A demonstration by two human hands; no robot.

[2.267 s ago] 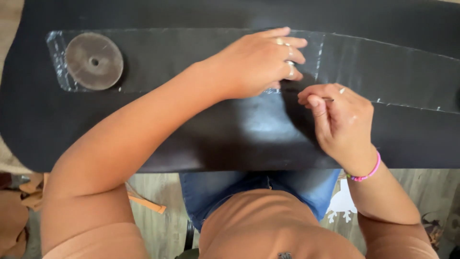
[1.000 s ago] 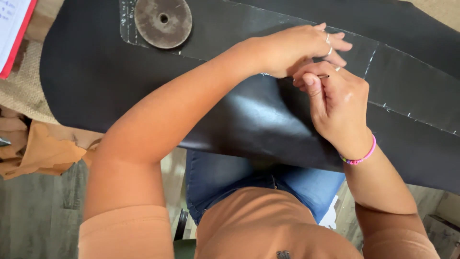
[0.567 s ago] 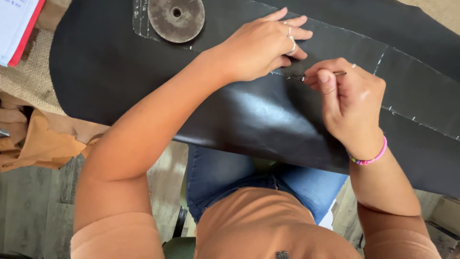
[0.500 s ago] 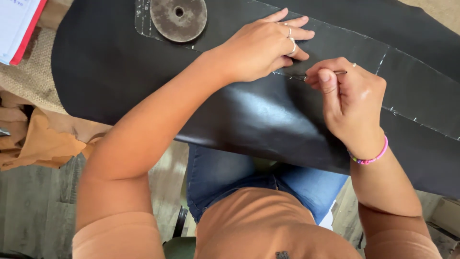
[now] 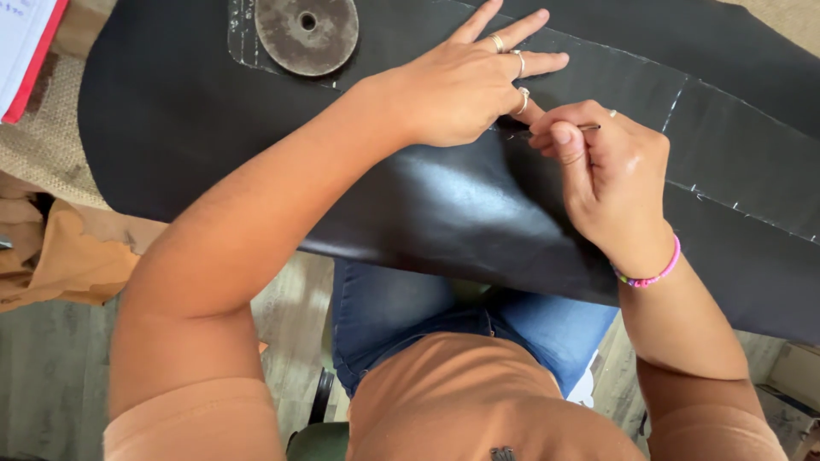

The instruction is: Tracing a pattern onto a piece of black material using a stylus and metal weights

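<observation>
A large black leather sheet (image 5: 444, 213) lies across the table in front of me. On it rests a clear plastic pattern strip (image 5: 623, 81). My left hand (image 5: 465, 81), with rings on the fingers, presses flat on the strip with fingers spread. My right hand (image 5: 606, 175) pinches a thin metal marking tool (image 5: 585, 128), its tip at the strip's lower edge just beside my left fingers. A pink bead bracelet circles my right wrist.
A round metal disc weight (image 5: 306, 32) sits on the strip's left end. A red-edged notebook (image 5: 30, 47) lies at the top left on burlap. Tan leather scraps (image 5: 60, 256) lie at the left over a wooden floor.
The view has shifted, so the sheet and disc sit further right in frame. My right hand and the tool have stayed close under my left fingers along the strip's edge.
</observation>
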